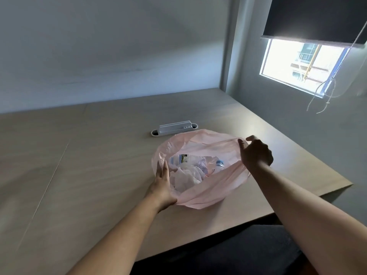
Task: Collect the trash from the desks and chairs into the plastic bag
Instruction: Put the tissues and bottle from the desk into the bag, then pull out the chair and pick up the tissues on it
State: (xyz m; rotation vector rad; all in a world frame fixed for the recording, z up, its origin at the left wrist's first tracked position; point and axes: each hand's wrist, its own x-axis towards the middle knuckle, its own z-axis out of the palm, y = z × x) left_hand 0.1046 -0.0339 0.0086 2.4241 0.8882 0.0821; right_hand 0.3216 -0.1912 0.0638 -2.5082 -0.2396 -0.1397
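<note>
Near the desk's (99,175) right front corner, a pink bag (208,187) sits slumped on the wood with its mouth held open toward the camera. Inside it lie white crumpled paper (186,175), a clear wrapper and a bottle (219,163) with a blue cap, so the trash looks largely gathered; no loose scraps show on the desk around the bag.

The main risk, as I judge it, is the thin film. The right hand (256,152) pinches the bag's far right rim between thumb and fingers, and a hard pull there could stretch or tear the plastic. A lift by that one edge would tip the mouth down on the left, and the bottle could roll out toward the desk edge, which is close to the bag on its near and right sides.

The left hand (161,185) lies flat and open against the bag's left wall, fingers straight, pressing not gripping; it steadies but could not catch a slip.

Beyond the bag, just behind its far rim, a grey socket strip (173,128) is set into the desk; the rim could snag on it if dragged back.

The bag lies between the two hands, touching both.
</note>
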